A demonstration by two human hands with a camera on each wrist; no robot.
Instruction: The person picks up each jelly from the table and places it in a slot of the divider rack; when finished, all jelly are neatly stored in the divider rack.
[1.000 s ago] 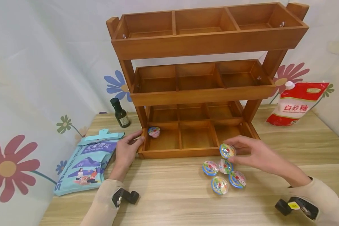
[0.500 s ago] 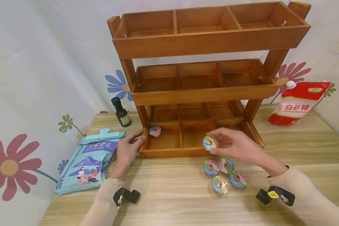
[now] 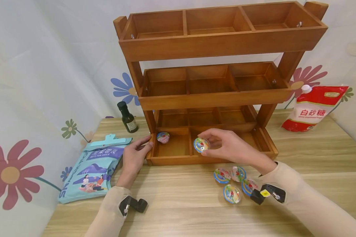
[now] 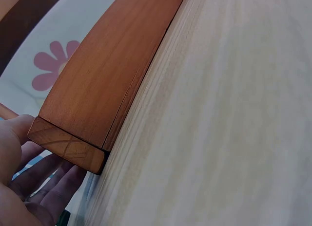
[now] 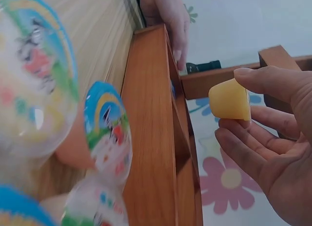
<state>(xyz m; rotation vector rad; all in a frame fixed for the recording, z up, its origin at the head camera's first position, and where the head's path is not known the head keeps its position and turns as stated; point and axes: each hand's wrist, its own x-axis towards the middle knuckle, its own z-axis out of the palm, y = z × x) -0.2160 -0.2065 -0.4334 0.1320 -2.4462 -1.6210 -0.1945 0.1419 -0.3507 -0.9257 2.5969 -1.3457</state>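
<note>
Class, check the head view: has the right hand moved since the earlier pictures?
Yes: the right hand has moved left along the bottom front tray, toward its left compartment.

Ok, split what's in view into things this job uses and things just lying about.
Likely in the job:
wooden rack
held cup
four loose cups
cup inside the rack

Likely just lying about:
snack bag
dark bottle
sugar pouch

Behind a table (image 3: pixel 178 210) with pale wood grain, there is a white, creased backdrop (image 3: pixel 62 65), which carries pink, blue and green flowers (image 3: pixel 10 175).
</note>
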